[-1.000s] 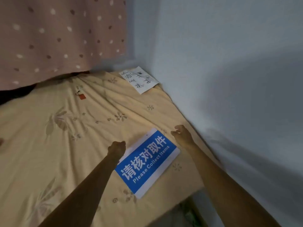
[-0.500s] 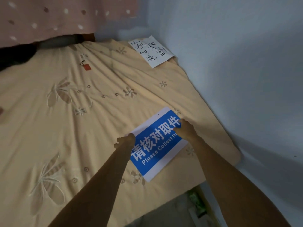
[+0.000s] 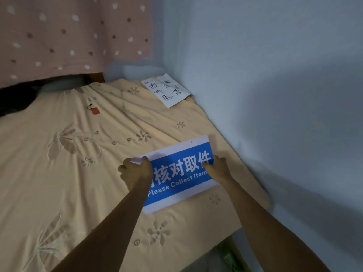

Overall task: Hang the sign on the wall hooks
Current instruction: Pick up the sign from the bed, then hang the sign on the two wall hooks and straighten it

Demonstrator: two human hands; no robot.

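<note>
- Two hands were on the sign (image 3: 181,172) in the head view, the only view given; it lay on the bedspread (image 3: 64,173) near the wall (image 3: 275,95), with its far edge perhaps just raised, though I could not tell.
- Left hand (image 3: 135,170): fingers curled over the sign's upper left corner, thumb on its face, a closed pinch on the white border. The forearm ran straight out from the lower left, wrist level.
- Right hand (image 3: 217,167): set at the sign's right end, fingers folded down on the blue face and the thumb apparently under or behind the edge; it looked to be gripping, though the underside was hidden. That forearm came in from the lower right, close along the wall.
- Step in hand, as I judged it: taking hold of the sign, the pick-up that precedes any hanging.
- One small hole showed in the white strip at the sign's top edge, near the right; a matching one on the left was covered by the left hand.
- No hooks showed anywhere on the wall in this view, so where the sign must go could not be told.
- Next move, in my judgement: lift the sign clear with both hands, turn it upright with the holed strip on top, look up to find the hooks, then bring the holes level with them.
- A handwritten paper (image 3: 166,90) lay in the far corner, well apart from the sign.
</note>
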